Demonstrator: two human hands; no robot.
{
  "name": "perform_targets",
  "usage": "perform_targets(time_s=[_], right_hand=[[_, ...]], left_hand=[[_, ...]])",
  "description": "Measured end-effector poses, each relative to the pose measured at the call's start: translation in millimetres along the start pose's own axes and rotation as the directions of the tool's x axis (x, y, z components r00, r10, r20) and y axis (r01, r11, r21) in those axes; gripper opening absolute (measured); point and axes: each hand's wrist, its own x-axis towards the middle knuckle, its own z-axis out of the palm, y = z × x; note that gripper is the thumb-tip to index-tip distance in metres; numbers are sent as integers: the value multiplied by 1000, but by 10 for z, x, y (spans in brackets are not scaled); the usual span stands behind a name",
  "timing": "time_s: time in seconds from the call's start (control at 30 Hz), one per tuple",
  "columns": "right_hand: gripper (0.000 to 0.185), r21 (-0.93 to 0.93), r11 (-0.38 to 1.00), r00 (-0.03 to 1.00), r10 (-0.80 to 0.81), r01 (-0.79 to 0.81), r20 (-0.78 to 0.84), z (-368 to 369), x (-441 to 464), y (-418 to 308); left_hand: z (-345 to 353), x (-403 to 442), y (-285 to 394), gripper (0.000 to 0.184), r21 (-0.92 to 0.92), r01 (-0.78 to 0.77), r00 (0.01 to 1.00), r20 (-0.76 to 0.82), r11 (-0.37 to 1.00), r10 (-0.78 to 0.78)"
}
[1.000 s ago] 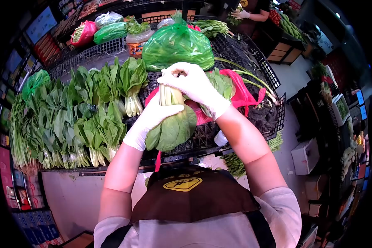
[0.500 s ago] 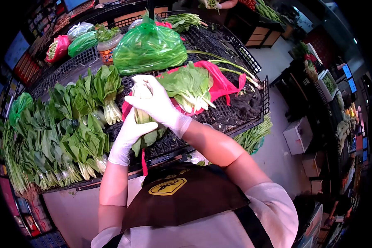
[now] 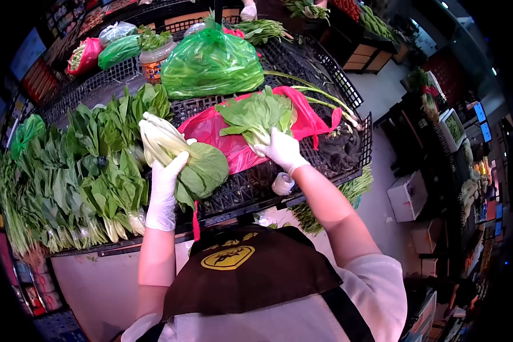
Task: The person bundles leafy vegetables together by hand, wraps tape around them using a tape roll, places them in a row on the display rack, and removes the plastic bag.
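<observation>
Holds a large leafy green bunch with thick pale stems (image 3: 198,165) in the white-gloved left hand (image 3: 165,178), at the left end of the flattened pink-red plastic bag (image 3: 211,134). Has that hand's fingers clamped around the bunch, with the stems pointing away to the far left of the pink-red bag and the broad leaves drooping over its near-left corner. Grips a second, looser leafy green bunch with white stems (image 3: 259,117) in the white-gloved right hand (image 3: 283,152), on top of the pink-red bag. Has those fingers closed on the white stem base, with some fingertips hidden from view, and with the leaves fanned across the bag toward its far side.

Faces, just beyond the pink-red bag, a bulging translucent green plastic bag of vegetables (image 3: 211,65), and farther off to its left a clear round jar with an orange label (image 3: 154,60). Shows, left of the pink-red bag, close rows of upright dark-green leafy bunches (image 3: 97,165); to its right, long green stalks with pale ends (image 3: 350,115); on its near side, a small white roll (image 3: 283,184) near the edge of the black plastic mesh tabletop (image 3: 239,191).
</observation>
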Motion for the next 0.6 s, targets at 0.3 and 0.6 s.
perform_targets(time_s=[0.3,0.6], right_hand=[[33,613,725,944,-169,313,-283,-1536,194,-206],[36,294,883,925,-380,367,-12,-2210,-239,-868]], left_hand=[[129,-18,289,49,229,-123,981,172,966,85],[221,-179,780,52,211,-101,942,334,972,25]])
